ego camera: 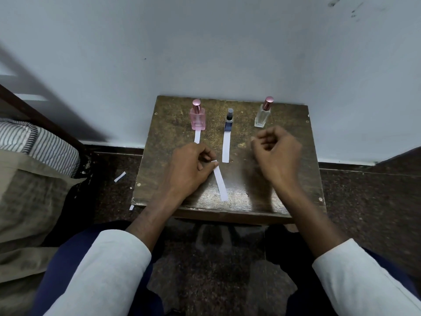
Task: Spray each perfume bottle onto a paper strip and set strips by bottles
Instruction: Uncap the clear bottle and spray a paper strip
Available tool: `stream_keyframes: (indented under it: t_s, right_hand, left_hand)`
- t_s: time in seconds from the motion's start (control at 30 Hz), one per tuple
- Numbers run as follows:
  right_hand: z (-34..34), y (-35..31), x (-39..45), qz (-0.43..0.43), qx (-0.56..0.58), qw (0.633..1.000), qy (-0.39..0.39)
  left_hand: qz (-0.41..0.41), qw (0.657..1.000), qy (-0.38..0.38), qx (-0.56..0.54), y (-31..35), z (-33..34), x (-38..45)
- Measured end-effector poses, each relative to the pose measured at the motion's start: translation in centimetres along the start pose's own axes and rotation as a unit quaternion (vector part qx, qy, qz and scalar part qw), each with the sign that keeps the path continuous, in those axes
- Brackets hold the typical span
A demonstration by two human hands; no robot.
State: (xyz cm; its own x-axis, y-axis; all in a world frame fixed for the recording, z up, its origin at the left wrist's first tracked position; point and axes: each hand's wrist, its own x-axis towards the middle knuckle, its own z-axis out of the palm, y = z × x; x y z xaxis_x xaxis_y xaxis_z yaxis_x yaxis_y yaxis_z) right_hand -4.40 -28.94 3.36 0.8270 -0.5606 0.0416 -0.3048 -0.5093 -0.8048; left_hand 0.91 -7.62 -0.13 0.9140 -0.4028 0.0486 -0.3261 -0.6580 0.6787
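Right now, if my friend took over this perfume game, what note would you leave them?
Left hand: pinches the top end of a loose paper strip over the table.
Right hand: fingers curled, holding nothing, in front of the clear bottle.
Done, by the look of it: a strip lies by the pink bottle, another strip by the dark bottle.
Left: probably spray the clear bottle onto the held strip, then lay it by that bottle. All bottles stand capped.
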Motion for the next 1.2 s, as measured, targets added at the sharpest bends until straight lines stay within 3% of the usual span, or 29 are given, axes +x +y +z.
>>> stream_keyframes:
  t_s: [0.1,0.27,0.87,1.0,1.1,1.2]
  right_hand:
    - [-0.3,0.6,1.5,0.027,0.029,0.998,0.043]
    - [0.1,0.8,3.5,0.024,-0.007,0.998,0.050]
    - [0.8,2.1,7.5,-0.021,-0.028,0.999,-0.039]
    - [-0.6,1.8,6.2,-0.046,0.012,0.990,-0.131]
    - [-1.7,2.0,4.9,-0.101,-0.025,0.971,-0.215]
    - [-2.4,2.4,3.7,-0.142,-0.041,0.961,-0.236]
  left_hand:
    - [0.000,0.999,0.036,-0.006,0.5,-0.2,0.3]
    - [0.020,0.998,0.062,-0.010,1.7,0.1,0.9]
    - [0.123,0.989,0.048,-0.064,4.2,2.3,2.5]
    - [0.108,0.987,0.072,-0.093,4.8,2.2,2.4]
    - [0.098,0.984,0.115,-0.100,5.1,2.3,2.4]
    - [0.099,0.980,0.138,-0.100,5.5,2.5,2.6]
